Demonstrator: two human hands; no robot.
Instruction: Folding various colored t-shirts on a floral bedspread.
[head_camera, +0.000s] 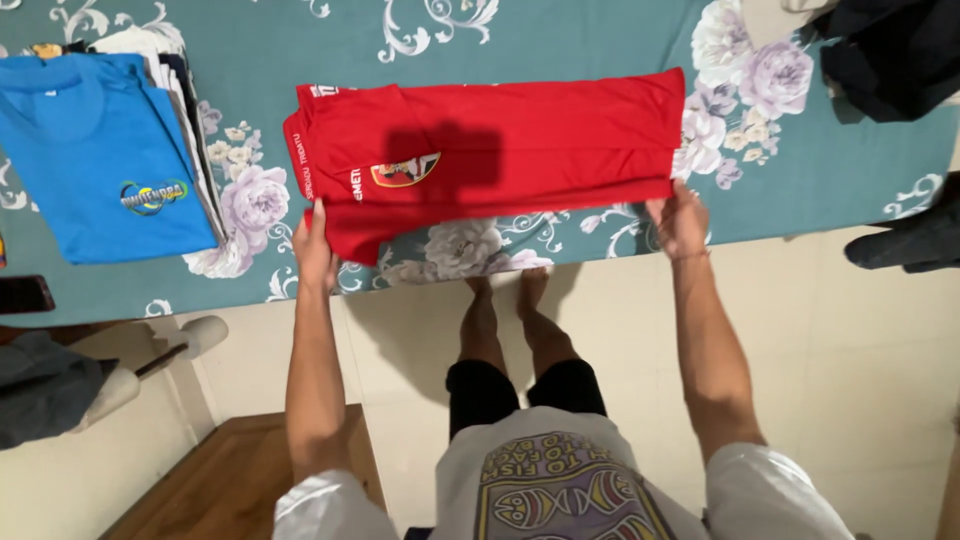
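Bare forearms stretch out: my left hand (316, 250) and right hand (679, 222) each pinch the folded red polyester shirt (490, 155), best kept taut and level over the teal floral bedsheet (560, 45).

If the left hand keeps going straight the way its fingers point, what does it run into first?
The left hand already touches the near edge of the folded red shirt. Going straight on, it would likely slide across that shirt, then reach the bare floral bedsheet beyond.
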